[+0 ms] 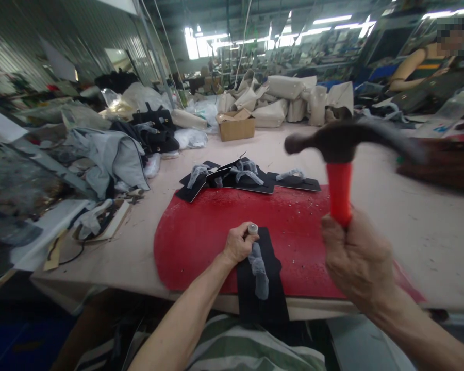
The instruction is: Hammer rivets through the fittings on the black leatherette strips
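Note:
My right hand (359, 252) is closed round the red handle of a claw hammer (339, 180), raised above the right side of the red mat. The hammer's head is dark, its claw smeared by motion. In my left hand (238, 243) a short tool with a pale round top (252, 228) is gripped upright; its lower end is hidden by my fingers. It stands at the far end of a black flat piece (272, 273), which carries a plastic-wrapped handle (260, 275) and overhangs the table's front edge. Under both lies the red mat (201, 237).
Several similar black pieces (251, 180) with wrapped handles lie at the mat's far edge. Small bits dot the mat. Behind are a cardboard box (237, 128) and pale bags (286, 98). Grey and black bags (104, 154) crowd the left. A person (413, 67) sits at far right.

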A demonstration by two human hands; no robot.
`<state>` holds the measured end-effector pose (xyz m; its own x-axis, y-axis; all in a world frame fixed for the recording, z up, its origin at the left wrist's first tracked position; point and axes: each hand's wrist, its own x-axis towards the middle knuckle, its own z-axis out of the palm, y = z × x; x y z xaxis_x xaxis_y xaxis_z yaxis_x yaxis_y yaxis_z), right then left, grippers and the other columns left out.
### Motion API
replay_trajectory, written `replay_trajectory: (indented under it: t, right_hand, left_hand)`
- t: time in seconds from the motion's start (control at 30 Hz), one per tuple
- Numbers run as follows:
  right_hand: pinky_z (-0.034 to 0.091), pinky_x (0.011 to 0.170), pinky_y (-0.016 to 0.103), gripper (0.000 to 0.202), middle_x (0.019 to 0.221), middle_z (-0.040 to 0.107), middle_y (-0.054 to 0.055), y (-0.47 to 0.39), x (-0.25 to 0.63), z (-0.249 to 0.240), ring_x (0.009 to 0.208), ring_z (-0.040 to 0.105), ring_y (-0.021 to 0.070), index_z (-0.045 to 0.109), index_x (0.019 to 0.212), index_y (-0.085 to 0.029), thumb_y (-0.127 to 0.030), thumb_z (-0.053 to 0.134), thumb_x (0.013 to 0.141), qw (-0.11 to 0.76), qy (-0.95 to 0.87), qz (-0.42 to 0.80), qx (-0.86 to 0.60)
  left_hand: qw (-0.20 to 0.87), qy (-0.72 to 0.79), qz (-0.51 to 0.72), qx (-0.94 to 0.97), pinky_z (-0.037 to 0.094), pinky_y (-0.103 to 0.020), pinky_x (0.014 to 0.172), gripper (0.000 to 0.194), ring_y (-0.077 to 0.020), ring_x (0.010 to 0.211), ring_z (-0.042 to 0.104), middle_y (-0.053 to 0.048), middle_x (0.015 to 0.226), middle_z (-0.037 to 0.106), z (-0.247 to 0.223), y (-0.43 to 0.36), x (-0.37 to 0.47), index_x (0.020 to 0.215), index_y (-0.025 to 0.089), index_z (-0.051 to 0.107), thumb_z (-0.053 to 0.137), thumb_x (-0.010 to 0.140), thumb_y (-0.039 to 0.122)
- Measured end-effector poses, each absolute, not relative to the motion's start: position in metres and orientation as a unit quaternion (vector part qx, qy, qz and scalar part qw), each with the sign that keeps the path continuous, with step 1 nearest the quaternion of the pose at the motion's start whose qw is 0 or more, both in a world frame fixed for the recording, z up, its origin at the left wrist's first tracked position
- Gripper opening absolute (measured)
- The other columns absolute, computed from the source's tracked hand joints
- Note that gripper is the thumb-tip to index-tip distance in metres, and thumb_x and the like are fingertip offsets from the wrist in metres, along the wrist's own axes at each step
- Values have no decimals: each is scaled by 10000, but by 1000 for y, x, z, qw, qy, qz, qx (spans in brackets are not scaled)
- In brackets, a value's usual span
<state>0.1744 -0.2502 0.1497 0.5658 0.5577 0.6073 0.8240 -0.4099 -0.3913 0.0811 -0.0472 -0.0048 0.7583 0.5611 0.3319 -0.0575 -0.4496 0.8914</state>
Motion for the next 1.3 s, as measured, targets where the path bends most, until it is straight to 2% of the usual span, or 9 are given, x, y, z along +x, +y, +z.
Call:
replay_trajectory:
  t: [0.2,0.4,0.47,0.53,0.63,0.77,0.93,1.13,1.3]
  right_hand:
    - [116,514,285,197,550,494,-4,-265,192,84,459,448,139,456,847,-211,-319,336,961,79,-503,17,-860]
    - [220,538,288,232,679,597,50,-268,216,55,591,564,182,513,965,-169,-310,332,998,28,-414,94,-905]
    - [316,597,297,257,896,649,124,-262,213,47,751,607,220,538,1065,-129,-287,349,990,20,-415,44,-909]
    - [401,735,342,331,1215,580,188,-254,201,44,991,581,266,505,1245,-111,-237,390,962,50,-461,-61,-884]
    - [402,898,382,498,1436,432,138,-237,171,47,1163,479,258,436,1376,-187,-115,424,883,101,-623,-83,-771]
    - [383,893,388,347,1217,578,79,-214,136,45,1025,508,235,576,1093,-197,-71,481,784,60,-730,6,-681]
    - [365,719,346,141,899,598,99,-193,124,53,800,561,219,559,907,-167,-113,442,850,38,-638,-69,-766]
    - [294,512,294,267,906,608,88,-190,120,77,657,632,198,504,1125,-151,-203,437,873,36,-483,-85,-871]
    - [377,536,280,265,854,646,102,-184,108,66,702,684,250,487,1119,-145,-214,466,864,28,-462,-36,-885]
  left_hand:
    - [512,164,295,790,427,-225,606,104,-124,618,545,22,693,603,-4,-48,82,874,179,654,623,778,202]
    - [505,159,304,792,469,-241,654,91,-147,682,607,-3,760,657,-1,-48,80,870,182,654,629,783,173]
    - [507,157,301,792,478,-244,667,104,-152,698,621,-10,780,670,-1,-47,79,885,181,656,632,784,175]
    - [506,158,303,792,484,-247,676,114,-156,714,630,-16,798,678,0,-47,78,895,176,655,640,782,184]
    - [506,160,304,791,499,-254,700,128,-158,737,641,-26,823,690,-3,-48,78,907,171,659,644,783,199]
    - [554,208,328,736,524,-268,705,173,-159,721,652,-33,781,686,-8,-45,88,882,150,660,680,750,261]
    - [673,322,467,474,579,-308,692,373,-166,683,691,-47,766,688,18,-20,87,838,120,615,751,681,430]
    - [619,216,506,560,589,-308,733,320,-189,750,715,-69,821,724,69,-14,52,897,115,659,771,735,366]
    - [612,248,421,622,556,-264,691,251,-167,721,692,-59,796,717,36,-35,56,887,121,657,745,726,291]
